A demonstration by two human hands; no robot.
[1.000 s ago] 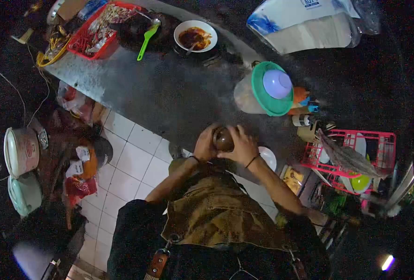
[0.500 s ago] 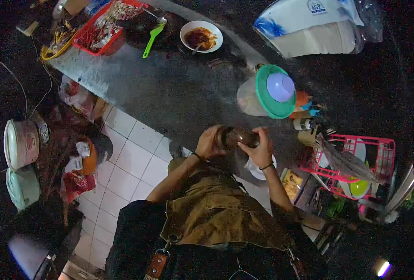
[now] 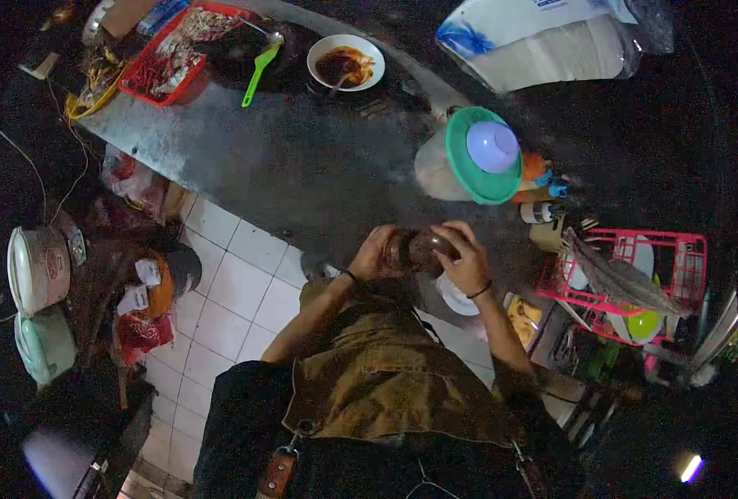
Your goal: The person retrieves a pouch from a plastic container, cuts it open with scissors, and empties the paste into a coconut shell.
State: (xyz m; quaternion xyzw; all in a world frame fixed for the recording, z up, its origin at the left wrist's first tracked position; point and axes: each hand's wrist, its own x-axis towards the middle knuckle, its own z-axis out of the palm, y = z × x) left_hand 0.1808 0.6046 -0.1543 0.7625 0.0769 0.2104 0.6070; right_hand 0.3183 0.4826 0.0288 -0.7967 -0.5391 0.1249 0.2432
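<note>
In the head view, my left hand (image 3: 377,254) is wrapped round a dark brown round container (image 3: 400,249) in front of my apron. Close beside it, my right hand (image 3: 464,256) grips a second dark rounded piece (image 3: 435,246), perhaps a lid. The two pieces are side by side; whether they touch is too dark to tell. A small white plate (image 3: 459,294) lies just below my right hand, partly hidden by it.
A tub with a green lid (image 3: 462,170) and a purple bowl (image 3: 492,147) stands ahead to the right. Farther off are a sauce bowl (image 3: 345,63), a green spatula (image 3: 258,75) and a red basket (image 3: 162,79). A pink rack (image 3: 685,245) is at the right.
My hands were together round one dark object a second ago. They have since moved apart, my right hand shifting right with the second dark piece. More of the plate's left side shows.
</note>
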